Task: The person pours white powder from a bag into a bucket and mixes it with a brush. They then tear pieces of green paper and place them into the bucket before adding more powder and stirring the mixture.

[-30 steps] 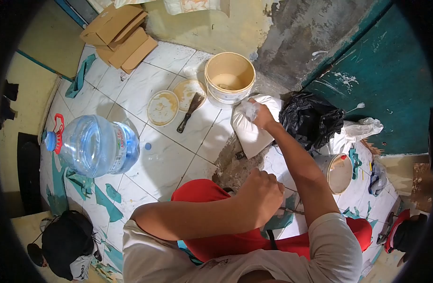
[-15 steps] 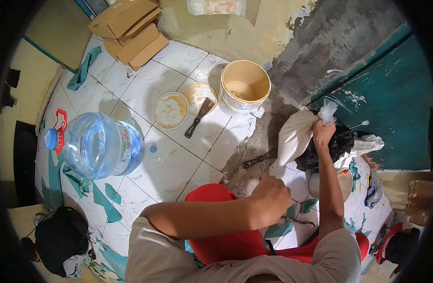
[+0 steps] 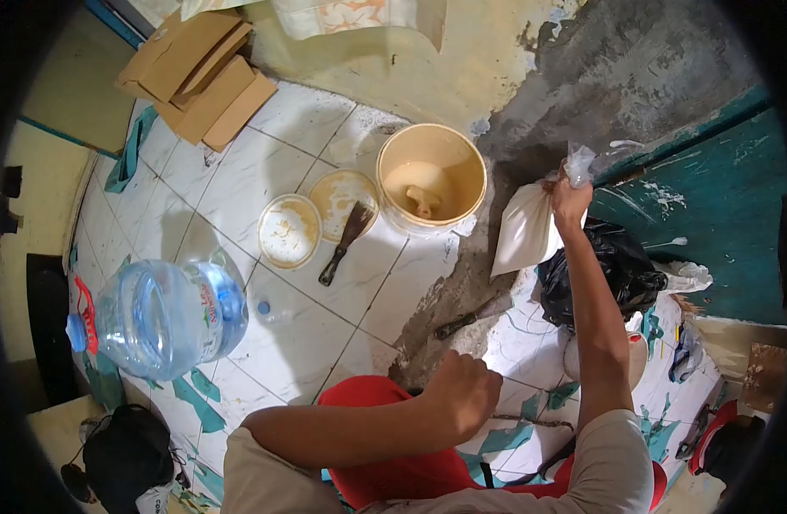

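Note:
My right hand (image 3: 570,201) grips the gathered neck of a clear plastic bag (image 3: 523,230) filled with white material. The bag hangs beside the wall, to the right of a cream bucket (image 3: 389,193) holding pale, creamy stuff with a lump in it. My left hand (image 3: 463,390) is a closed fist above my red-clad knee; anything inside it is hidden. Near that fist, a dark-handled tool (image 3: 457,325) lies on the floor. Left of the bucket, a scraper (image 3: 349,242) rests by two smeared round lids (image 3: 289,231).
A large water bottle (image 3: 166,319) lies on its side at left, with a small blue cap (image 3: 264,307) nearby. Folded cardboard (image 3: 192,77) sits at the back left. A black plastic bag (image 3: 603,270) stands by the green door (image 3: 710,223). Green scraps (image 3: 196,404) litter the tiles.
My right hand has carried the bag a little farther forward, away from the black bag. My left fist has shifted slightly left and down. The view has moved, showing more inside the bucket.

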A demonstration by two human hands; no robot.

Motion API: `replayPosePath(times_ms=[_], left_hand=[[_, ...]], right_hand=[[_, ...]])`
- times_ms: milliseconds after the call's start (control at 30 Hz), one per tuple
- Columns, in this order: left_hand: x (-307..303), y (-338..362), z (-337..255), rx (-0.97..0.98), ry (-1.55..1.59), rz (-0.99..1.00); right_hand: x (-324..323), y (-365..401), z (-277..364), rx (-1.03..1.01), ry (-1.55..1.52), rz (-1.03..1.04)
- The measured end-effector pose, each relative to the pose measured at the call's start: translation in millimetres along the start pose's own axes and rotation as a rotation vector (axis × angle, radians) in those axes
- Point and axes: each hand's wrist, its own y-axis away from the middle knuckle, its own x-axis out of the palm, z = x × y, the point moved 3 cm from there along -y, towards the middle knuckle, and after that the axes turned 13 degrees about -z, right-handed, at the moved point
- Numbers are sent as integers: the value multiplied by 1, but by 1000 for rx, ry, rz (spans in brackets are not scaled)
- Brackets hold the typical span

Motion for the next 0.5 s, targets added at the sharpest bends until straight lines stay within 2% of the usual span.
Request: replayPosePath(times_ms=[33,100,167,233,300,367,400,467,500], left_hand=[[3,-3,4,-10,-18,3],[8,-4,13,-37,-17,23],[13,-6,21,-71,-31,170],[5,-13,19,-72,5,162],[2,-19,16,-74,38,133],[4,-22,14,-21,27,98],[5,-20,13,-22,30,93],[8,-16,11,12,12,79],[8,-14,10,10,15,73]], right_hand=[[6,7,29,210,-188,-33],[4,-6,26,9,-533,-186],[-4,-14,15,35,-395,-157],[-4,-13,12,-140,135,185],[1,13,25,-292,337,444],[3,12,35,-417,437,588],[0,15,53,-422,439,591],[-3,35,119,-609,875,604],[10,50,160,-563,812,590]])
